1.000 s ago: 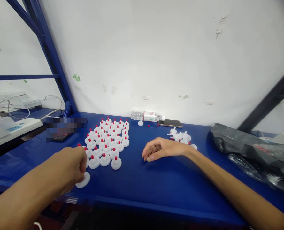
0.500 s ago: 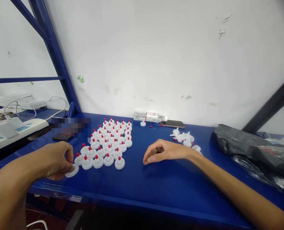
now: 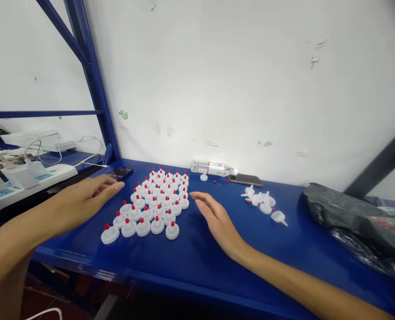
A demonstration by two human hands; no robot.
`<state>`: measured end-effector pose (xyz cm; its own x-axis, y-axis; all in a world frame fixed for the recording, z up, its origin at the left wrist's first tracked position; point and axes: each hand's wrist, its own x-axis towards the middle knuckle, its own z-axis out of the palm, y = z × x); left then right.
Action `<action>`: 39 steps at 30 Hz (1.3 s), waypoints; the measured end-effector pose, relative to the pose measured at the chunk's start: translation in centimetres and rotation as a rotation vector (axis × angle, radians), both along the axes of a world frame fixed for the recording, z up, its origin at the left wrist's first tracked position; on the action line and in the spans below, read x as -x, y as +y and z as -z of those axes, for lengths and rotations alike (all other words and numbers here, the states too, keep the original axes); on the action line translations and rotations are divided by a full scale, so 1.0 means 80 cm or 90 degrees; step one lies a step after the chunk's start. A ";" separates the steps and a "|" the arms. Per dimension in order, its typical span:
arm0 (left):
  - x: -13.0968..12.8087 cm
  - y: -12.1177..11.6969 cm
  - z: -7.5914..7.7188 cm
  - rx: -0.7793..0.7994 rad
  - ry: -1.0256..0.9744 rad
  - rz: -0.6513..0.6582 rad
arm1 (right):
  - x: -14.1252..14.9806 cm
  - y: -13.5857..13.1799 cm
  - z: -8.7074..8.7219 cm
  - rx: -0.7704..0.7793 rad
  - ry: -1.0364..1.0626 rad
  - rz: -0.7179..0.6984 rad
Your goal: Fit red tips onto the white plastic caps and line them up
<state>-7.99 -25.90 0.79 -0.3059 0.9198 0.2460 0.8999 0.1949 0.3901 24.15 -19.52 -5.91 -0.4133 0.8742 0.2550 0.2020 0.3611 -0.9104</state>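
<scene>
Many white nozzle caps with red tips [image 3: 143,227] stand upright in close rows on the blue table [image 3: 197,266]. The nearest left one, a capped nozzle [image 3: 109,235], sits at the front left corner of the group. Over the table to the left of the rows hovers my left hand [image 3: 84,202], open and holding nothing, with thumb and fingers apart. My right hand [image 3: 219,222] is just right of the rows, its fingers stretched towards them and nothing in it. On the right lie several loose white nozzle caps [image 3: 265,208], some on their sides.
Against the wall lies a plastic water bottle [image 3: 215,168], with a phone [image 3: 245,179] beside it and a few small red tips [image 3: 214,181] in front. Another phone [image 3: 121,172] is at the back left. A dark plastic bag [image 3: 357,218] occupies the right; a power strip [image 3: 44,182] the left.
My left hand has let go of the white nozzle cap at the front left corner and risen away. My right hand has opened out and come nearer the rows. The view has shifted slightly left.
</scene>
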 end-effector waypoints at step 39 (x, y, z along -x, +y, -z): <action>-0.006 0.128 0.047 -0.034 -0.569 0.045 | 0.133 0.106 -0.007 0.151 0.018 0.236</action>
